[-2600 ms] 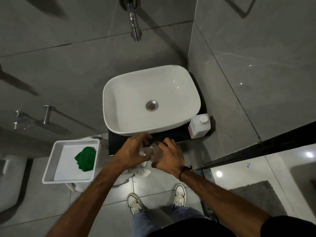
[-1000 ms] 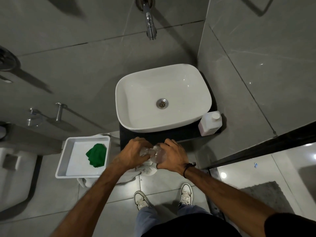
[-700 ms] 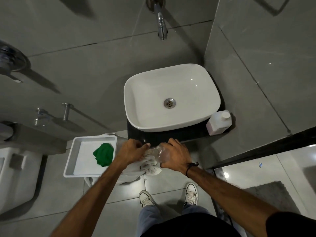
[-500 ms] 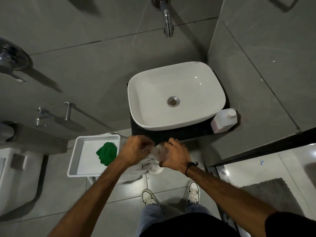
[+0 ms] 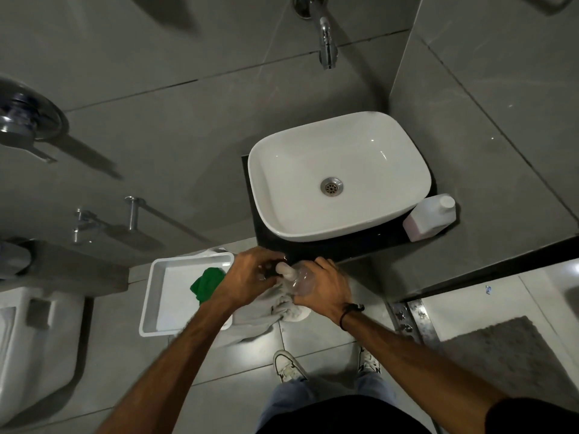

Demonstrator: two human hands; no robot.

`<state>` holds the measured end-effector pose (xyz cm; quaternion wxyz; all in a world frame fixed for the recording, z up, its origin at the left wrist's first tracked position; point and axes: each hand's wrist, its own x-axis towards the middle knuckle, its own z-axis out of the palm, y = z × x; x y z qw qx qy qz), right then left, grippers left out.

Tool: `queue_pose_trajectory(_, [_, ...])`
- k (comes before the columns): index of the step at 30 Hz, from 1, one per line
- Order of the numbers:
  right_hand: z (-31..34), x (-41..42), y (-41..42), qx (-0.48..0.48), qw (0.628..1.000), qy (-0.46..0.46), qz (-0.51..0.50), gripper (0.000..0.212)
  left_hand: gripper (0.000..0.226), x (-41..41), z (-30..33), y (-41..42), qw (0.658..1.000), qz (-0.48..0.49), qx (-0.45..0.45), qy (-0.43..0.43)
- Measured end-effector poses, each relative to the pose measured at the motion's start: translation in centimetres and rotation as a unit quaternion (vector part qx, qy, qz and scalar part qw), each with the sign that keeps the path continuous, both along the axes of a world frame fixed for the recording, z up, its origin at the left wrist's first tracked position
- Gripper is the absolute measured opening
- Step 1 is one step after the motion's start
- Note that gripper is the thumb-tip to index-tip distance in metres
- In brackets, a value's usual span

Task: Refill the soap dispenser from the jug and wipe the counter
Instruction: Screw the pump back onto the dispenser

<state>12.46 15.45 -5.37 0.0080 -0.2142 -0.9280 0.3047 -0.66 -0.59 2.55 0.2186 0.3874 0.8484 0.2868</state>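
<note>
A clear plastic soap dispenser is held just in front of the black counter. My right hand grips its body. My left hand is closed around its white pump top. The white jug with a white cap stands on the counter's right corner beside the white basin. A green cloth lies in a white tray to the left of my hands.
A wall tap hangs above the basin. A grey-white towel lies under my hands beside the tray. A toilet stands at far left, a grey mat at lower right. My shoes rest on the tiled floor.
The view has drifted so the basin and jug sit further right. Both hands stay on the dispenser; the white pump top now shows between them at my left hand.
</note>
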Motion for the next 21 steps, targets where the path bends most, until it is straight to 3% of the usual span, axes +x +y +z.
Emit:
queue_pose_trajectory(2, [-0.3,-0.7,-0.6,-0.013,0.998,0.038,-0.046,0.069,0.055,-0.2,-1.1,-0.3,0.994,0.070,-0.017,-0.079])
queue_pose_trajectory(6, [-0.9,-3.2,-2.0,-0.093,0.971,0.099,-0.195,0.074,0.041,-0.2,-4.2,0.8,0.980,0.111,0.016,-0.166])
queue_pose_trajectory(8, [-1.8,-4.3,-2.7,-0.096,0.961,0.125,-0.229,0.065,0.036,-0.4,-5.7,1.2,0.970,0.148,0.049,-0.185])
queue_pose_trajectory(11, [-3.1,-5.2,-3.3,-0.146,0.953,0.102,-0.243,0.057,0.035,-0.9,-7.5,1.1,0.958,0.196,0.068,-0.197])
queue_pose_trajectory(18, [-4.8,-5.8,-2.9,-0.180,0.960,0.076,-0.202,0.060,0.043,-1.5,-8.6,0.5,0.946,0.222,0.095,-0.219])
queue_pose_trajectory(21, [-4.4,-5.6,-2.5,-0.171,0.965,0.079,-0.182,0.059,0.063,-0.8,-7.9,0.8,0.970,0.192,0.096,-0.112])
